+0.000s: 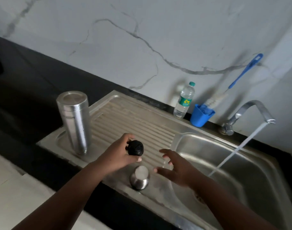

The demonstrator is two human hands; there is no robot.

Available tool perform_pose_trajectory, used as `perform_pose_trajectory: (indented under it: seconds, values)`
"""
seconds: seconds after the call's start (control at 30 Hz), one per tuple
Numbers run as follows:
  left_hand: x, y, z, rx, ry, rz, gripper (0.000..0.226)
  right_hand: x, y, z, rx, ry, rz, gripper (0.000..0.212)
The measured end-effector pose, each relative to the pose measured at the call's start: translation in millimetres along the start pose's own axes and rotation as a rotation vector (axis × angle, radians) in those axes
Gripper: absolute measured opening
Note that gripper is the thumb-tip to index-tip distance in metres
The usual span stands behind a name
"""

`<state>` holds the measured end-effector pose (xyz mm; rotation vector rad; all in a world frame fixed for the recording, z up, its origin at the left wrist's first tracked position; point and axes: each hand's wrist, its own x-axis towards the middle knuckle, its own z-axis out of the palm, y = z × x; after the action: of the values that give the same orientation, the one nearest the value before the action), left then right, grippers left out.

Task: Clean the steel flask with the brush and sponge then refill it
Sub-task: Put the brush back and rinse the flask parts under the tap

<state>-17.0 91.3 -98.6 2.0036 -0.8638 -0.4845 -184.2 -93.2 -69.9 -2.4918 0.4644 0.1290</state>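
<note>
The steel flask (74,122) stands upside down on the left end of the ribbed drainboard (133,120). My left hand (118,155) holds the flask's black stopper (135,147) above the drainboard. Just below it, the flask's steel cup lid (139,177) rests upside down near the front edge. My right hand (175,168) hovers to the right of the cup with fingers spread, holding nothing. A blue-handled bottle brush (244,72) stands in a blue cup (200,115) against the wall. I see no sponge clearly.
Water runs from the tap (254,110) into the steel sink basin (241,163) on the right. A clear plastic water bottle (184,100) stands by the wall beside the blue cup. Black countertop (26,83) lies to the left.
</note>
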Motion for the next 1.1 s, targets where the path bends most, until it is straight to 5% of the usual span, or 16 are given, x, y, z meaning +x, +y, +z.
perform_pose_trajectory:
  seconds: [0.3,0.47,0.73,0.83,1.0,1.1]
  values:
    - [80.4,106.8,137.0,-0.485,-0.26,-0.025,0.061,-69.2,106.7,-67.6,0.009,0.275,0.344,0.062]
    - [114.4,156.0,241.5,-0.53,-0.454,-0.137,0.051,-106.4,182.7,-75.5,0.105,0.325,0.448,0.06]
    - [149.2,169.4,343.2,-0.51,-0.407,-0.189,0.069,-109.6,266.1,-85.9,0.318,0.422,0.387,0.046]
    - [150.4,163.5,355.5,-0.533,-0.344,-0.191,0.053,-92.0,280.6,-89.4,0.273,0.461,0.346,0.053]
    - [145.5,159.6,351.1,-0.505,-0.339,-0.167,0.057,-55.8,276.2,-97.6,0.141,0.318,0.237,0.061]
    - [139.1,160.1,347.6,-0.401,-0.273,-0.127,0.04,-44.3,273.9,-95.7,0.061,0.24,0.161,0.078]
